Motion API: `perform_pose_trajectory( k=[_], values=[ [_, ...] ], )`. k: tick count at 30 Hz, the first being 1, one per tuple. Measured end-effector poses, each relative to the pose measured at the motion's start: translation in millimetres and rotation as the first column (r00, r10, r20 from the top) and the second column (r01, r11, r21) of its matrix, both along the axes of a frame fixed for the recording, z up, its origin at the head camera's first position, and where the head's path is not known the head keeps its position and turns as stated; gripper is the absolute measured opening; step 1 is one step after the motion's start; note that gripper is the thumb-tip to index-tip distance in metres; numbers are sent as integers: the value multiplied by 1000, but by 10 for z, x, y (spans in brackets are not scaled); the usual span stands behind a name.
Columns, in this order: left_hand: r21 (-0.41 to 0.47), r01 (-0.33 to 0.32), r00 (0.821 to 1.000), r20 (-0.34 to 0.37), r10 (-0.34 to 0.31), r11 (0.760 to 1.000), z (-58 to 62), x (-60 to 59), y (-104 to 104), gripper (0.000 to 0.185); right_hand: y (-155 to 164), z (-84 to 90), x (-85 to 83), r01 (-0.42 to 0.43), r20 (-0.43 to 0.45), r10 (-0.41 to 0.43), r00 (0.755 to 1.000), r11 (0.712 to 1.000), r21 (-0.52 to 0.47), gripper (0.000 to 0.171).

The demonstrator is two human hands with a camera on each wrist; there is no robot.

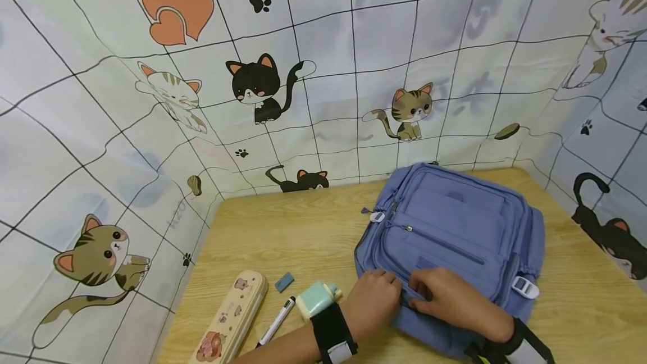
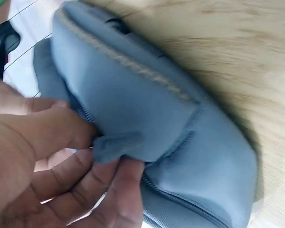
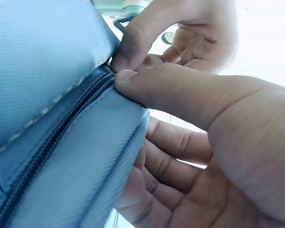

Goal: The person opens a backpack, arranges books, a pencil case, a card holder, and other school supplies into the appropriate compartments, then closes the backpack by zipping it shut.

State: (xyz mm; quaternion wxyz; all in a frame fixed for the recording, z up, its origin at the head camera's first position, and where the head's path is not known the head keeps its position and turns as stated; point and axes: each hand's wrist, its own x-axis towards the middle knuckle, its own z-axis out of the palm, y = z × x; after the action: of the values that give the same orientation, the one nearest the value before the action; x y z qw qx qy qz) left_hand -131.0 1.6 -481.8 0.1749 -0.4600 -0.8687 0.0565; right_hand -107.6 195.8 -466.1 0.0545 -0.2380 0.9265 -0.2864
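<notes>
A blue backpack (image 1: 450,223) lies on the wooden table, its front with a zipped pocket facing up. Both hands work at a zipper (image 3: 52,133) along its near edge. My left hand (image 1: 374,302) pinches the fabric at one end of that zipper; whether a zipper pull is between its fingertips is hidden. A small fabric tab (image 2: 114,146) sticks out beside those fingers. Close by, my right hand (image 1: 455,299) grips the backpack's edge, thumb on top beside the zipper and fingers underneath. The thumb (image 3: 156,88) almost meets the left fingertips.
Left of the backpack are a cream pencil case (image 1: 229,319) with printed pictures, a blue eraser (image 1: 285,282), a black-and-white marker (image 1: 277,322) and a mint-and-cream bottle-shaped item (image 1: 318,296). A cat-print sheet (image 1: 323,38) hangs behind the table (image 1: 283,223).
</notes>
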Motion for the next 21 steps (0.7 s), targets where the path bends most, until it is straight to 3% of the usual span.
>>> perform_pose_trajectory(
  k=[6, 12, 21],
  values=[
    [20, -15, 995, 103, 13, 1000, 123, -69, -76, 12, 21, 33, 14, 1, 16, -1, 1000, 1000, -6, 17],
    [40, -88, 966, 246, 75, 995, 203, -199, -187, 14, 37, 47, 28, -8, -21, 8, 1000, 1000, -3, 18],
    [43, -161, 940, 311, 140, 986, 244, -450, -343, 16, 50, 72, 58, -33, -23, 33, 999, 999, -27, 19]
  ],
)
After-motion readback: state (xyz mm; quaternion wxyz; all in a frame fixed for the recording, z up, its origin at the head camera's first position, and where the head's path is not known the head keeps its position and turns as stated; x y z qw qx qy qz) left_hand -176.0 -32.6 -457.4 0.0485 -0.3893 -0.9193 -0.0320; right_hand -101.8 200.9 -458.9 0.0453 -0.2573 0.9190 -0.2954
